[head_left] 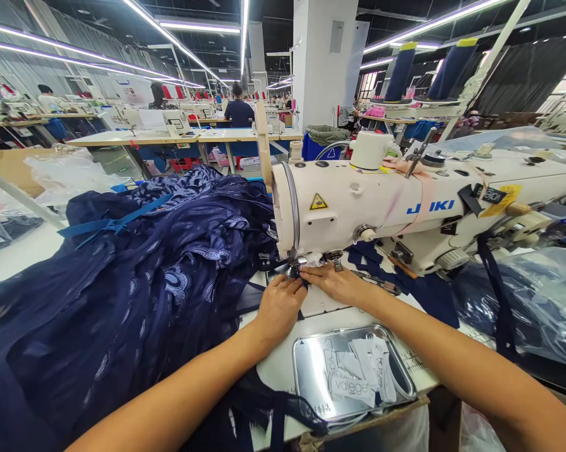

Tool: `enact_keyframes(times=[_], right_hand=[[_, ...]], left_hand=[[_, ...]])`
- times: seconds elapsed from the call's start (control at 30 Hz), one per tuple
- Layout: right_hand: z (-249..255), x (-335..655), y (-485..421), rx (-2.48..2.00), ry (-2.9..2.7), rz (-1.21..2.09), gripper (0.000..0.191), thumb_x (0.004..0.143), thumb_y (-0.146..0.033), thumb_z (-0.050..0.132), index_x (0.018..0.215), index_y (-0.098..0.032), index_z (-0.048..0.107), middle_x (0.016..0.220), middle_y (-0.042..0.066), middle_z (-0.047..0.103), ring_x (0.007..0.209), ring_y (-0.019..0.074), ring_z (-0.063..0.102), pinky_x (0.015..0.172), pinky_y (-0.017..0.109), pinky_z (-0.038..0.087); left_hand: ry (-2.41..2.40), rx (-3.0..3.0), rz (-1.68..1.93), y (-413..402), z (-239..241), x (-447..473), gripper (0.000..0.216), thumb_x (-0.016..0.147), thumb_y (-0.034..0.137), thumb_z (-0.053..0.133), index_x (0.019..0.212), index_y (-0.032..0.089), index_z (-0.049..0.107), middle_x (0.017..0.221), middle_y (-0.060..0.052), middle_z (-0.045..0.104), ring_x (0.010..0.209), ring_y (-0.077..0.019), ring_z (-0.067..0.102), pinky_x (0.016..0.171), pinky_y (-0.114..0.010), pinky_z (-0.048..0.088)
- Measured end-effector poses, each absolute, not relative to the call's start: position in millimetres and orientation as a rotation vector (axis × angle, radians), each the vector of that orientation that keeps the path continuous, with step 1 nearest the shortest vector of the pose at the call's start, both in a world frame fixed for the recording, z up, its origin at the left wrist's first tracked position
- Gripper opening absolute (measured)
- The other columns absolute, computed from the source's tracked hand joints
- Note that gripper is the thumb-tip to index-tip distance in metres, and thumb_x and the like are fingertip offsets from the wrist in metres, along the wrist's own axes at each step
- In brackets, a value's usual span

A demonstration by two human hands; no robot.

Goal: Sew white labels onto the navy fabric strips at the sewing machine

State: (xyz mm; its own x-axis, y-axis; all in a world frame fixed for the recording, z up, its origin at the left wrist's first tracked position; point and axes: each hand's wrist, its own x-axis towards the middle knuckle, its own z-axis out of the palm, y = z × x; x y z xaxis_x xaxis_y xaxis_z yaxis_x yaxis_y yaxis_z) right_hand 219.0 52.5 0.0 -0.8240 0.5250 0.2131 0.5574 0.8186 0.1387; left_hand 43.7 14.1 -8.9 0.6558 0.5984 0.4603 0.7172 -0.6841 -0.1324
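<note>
**Busy at the Sewing Machine [327, 210]**

From the head: looking down past two bare arms at the near end of the big white machine. Seems to be at the sewing step, lining up or feeding a small dark bit of cloth [294, 272] right under the machine's head. Too hidden to tell if stitching right now. Seems to call next for a slow, even push, with fingertips kept out of the needle's way.

Left hand [280, 306]: bent over at the knuckles, fingers close together, tips down by the small dark bit. Right hand [331, 282]: stretched out long and low from the other side, fingers mostly together, tips almost meeting the left ones. Cannot tell for either hand if pinching the cloth or only pressing on top, with both thumbs hard to see.

To the left of the machine, a huge soft heap of dark blue cloth [123, 326], with pale patterns in places and a brighter blue ribbon [123, 221] lying across. Cannot tell if joined to the small bit by the fingertips.

On the counter [274, 371], nearer than the hands, a shiny metal tray [307, 361] with white labels [356, 384] inside. Over to the right, clear plastic bags [541, 295] with dark stuff inside.
</note>
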Motion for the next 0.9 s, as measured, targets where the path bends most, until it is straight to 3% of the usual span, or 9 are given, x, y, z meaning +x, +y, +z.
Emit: enact_keyframes(times=[0.4,0.63,0.77,0.9], right_hand=[[-5.1,221.0,59.2,-0.827,-2.716,-0.157,0.034,0.085,-0.004,0.039,0.113,-0.012,0.057,0.108,0.01,0.062,0.099,0.0161,0.058,0.085,0.031,0.047],[-5.1,220.0,60.6,-0.855,-2.655,-0.144,0.034,0.082,-0.005,0.04,0.109,-0.012,0.06,0.099,0.012,0.065,0.092,0.0197,0.06,0.08,0.035,0.047],[-0.7,221.6,57.3,-0.88,-2.611,-0.168,0.029,0.081,-0.013,0.046,0.106,-0.014,0.062,0.095,0.009,0.066,0.091,0.0197,0.059,0.084,0.037,0.044],[3.8,222.1,48.3,-0.869,-2.66,-0.15,0.026,0.081,-0.025,0.052,0.101,-0.014,0.064,0.095,0.009,0.065,0.085,0.0194,0.059,0.079,0.034,0.045]], left_hand=[[-1.069,-2.524,-0.562,17.1,-7.5,44.7,0.017,0.079,0.005,0.045,0.079,0.012,0.061,0.086,-0.009,0.068,0.077,-0.0195,0.063,0.075,-0.038,0.042],[-1.082,-2.548,-0.535,17.4,-3.3,44.5,0.017,0.079,0.005,0.045,0.078,0.013,0.06,0.087,-0.007,0.069,0.078,-0.0185,0.062,0.077,-0.037,0.04],[-1.181,-2.564,-0.478,10.6,7.0,37.9,0.016,0.077,0.01,0.05,0.089,0.014,0.06,0.089,-0.007,0.068,0.082,-0.0211,0.062,0.079,-0.041,0.039],[-1.338,-2.506,-0.36,12.0,18.9,12.6,0.026,0.072,0.011,0.051,0.096,0.014,0.06,0.085,-0.008,0.068,0.078,-0.0232,0.062,0.072,-0.04,0.042]])
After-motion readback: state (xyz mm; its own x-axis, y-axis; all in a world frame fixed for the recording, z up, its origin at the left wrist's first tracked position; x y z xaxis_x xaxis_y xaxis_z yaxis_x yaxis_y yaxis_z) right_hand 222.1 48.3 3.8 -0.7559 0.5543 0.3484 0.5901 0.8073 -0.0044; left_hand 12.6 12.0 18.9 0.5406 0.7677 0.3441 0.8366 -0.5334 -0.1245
